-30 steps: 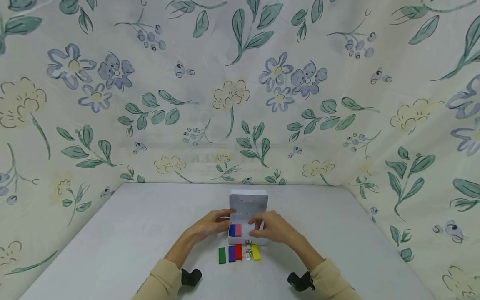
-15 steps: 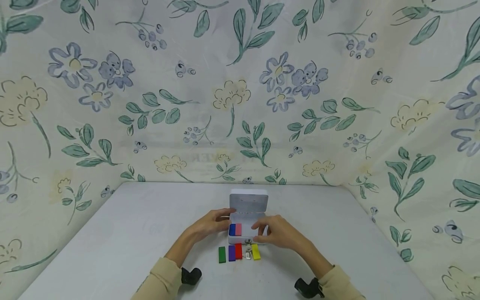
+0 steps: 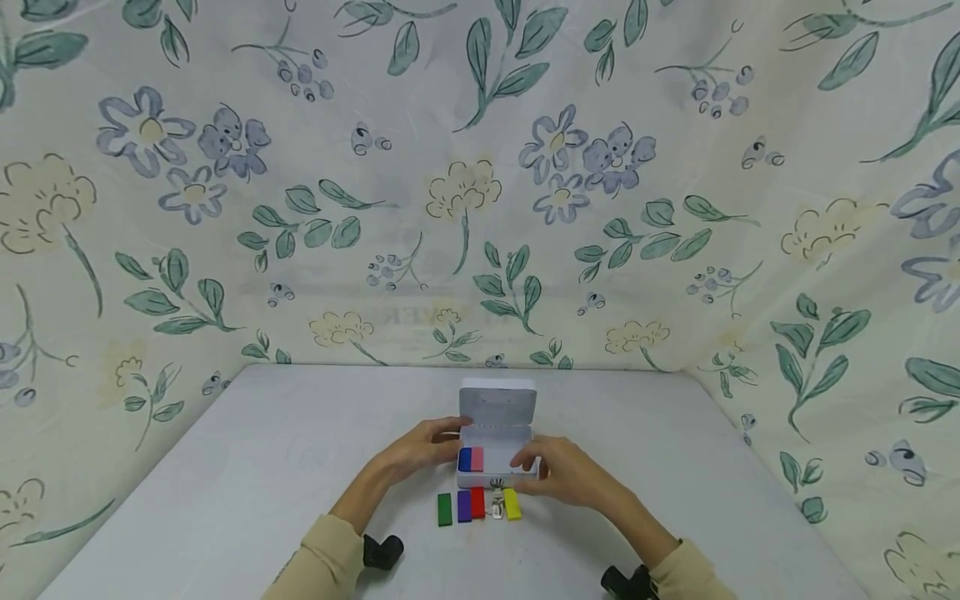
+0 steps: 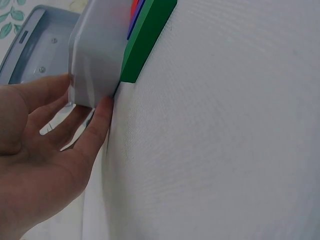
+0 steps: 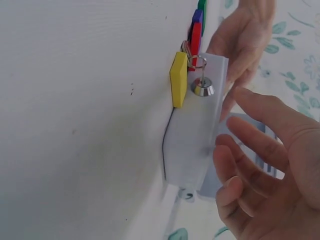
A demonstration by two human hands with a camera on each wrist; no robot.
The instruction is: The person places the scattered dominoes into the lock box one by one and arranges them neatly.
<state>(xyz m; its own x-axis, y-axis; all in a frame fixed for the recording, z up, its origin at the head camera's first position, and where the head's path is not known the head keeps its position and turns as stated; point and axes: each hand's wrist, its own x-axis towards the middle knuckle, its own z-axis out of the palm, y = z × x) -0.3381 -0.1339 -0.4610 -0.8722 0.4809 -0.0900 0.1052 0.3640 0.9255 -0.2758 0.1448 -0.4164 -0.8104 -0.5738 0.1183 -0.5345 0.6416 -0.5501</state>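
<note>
Since the earlier frame, the bare right hand (image 3: 566, 471) is moving off the middle of the white, metal-looking hinged box (image 3: 476, 481) toward its right front corner, nearer the person. Bare left hand (image 3: 422, 444) is looking unmoved.

Grip: right fingers are hanging loosely curled, parted from the thumb, holding nothing; can't tell if they're touching the rim. Left fingers are reaching out, touching the box's left end wall, not wrapping it.

Layout: box is standing on the white table (image 3: 615, 400), grey hinged lid (image 3: 497, 406) up at the back. Dark blue rectangular block (image 3: 465, 459) and pink rectangular block (image 3: 477, 459) are lying side by side inside, at the left. Out front: green (image 3: 445, 510), purple (image 3: 464, 506), red (image 3: 477, 502) and yellow (image 3: 512, 504) rectangular blocks, with silver keys (image 3: 497, 505) between red and yellow, under the round silver lock (image 5: 203, 87).

Risks, my read: right thumb is passing close to the yellow block and keys, so a low sweep could be snagging the ring and dragging the box. Left side is bracing one wall only, so a push leftward is probably resisted, a pull rightward not. A jolt could be shifting the inside pair.
</note>
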